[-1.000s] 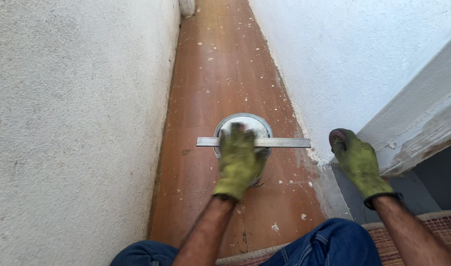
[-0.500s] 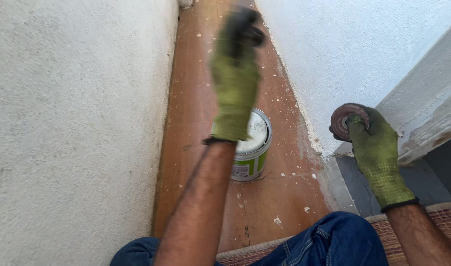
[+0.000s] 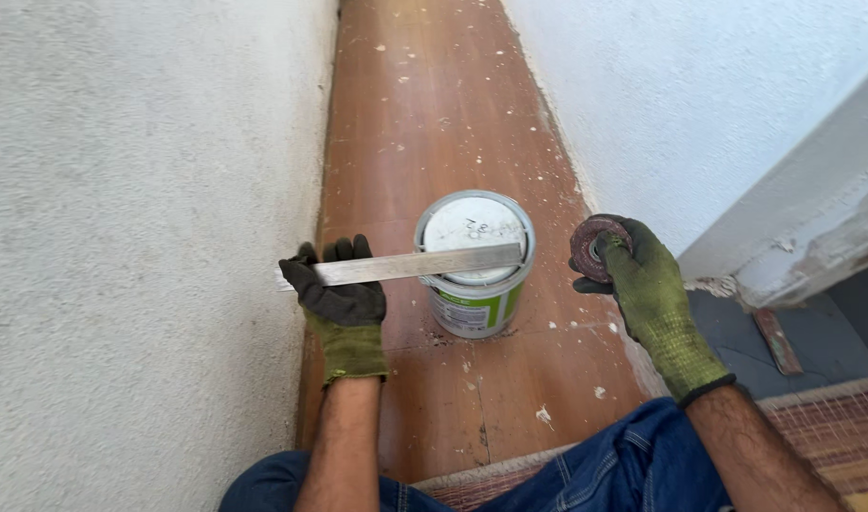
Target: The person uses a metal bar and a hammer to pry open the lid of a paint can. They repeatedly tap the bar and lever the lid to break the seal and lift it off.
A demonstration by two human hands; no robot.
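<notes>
Narrow strip of brown floor [image 3: 434, 104], speckled with white spatter, running between 2 rough white walls; blue denim knees at the bottom edge, patterned rug [image 3: 832, 446] at lower right.

Paint can [image 3: 475, 265]: upright on the floor, centre of the strip, lid in place, green-and-white label facing the camera. Position unchanged against 1.0 s ago.

Metal bar [image 3: 410, 265]: flat, grey, roughly level. Far end resting on or just over the can lid; near end passing through the left hand. 1.0 s ago, lying squarely across the can with equal overhang on both sides; 0.5 s ago, lifted clear and out of sight with the left arm raised. Now brought back down, but offset well towards the left wall, so that only its tip reaches the can.

Left hand [image 3: 344, 294]: green glove with dark palm, grip closed around the bar near its left end, thumb over the top face. Lowered from head height to can height within the last 0.5 s.

Right hand [image 3: 642, 280]: green glove, grip closed on a small round reddish-brown disc [image 3: 590, 248], held just right of the can, apart from it. Disc not visible 1.0 s ago, when this hand rested near the wall base; in hand since 0.5 s ago, now carried closer to the can.

Judgement: bar repositioned rather than put aside, disc now near the bar's free end; the 2 items appear about to be brought together over the can. Contact between bar tip and lid not certain from this angle.
</notes>
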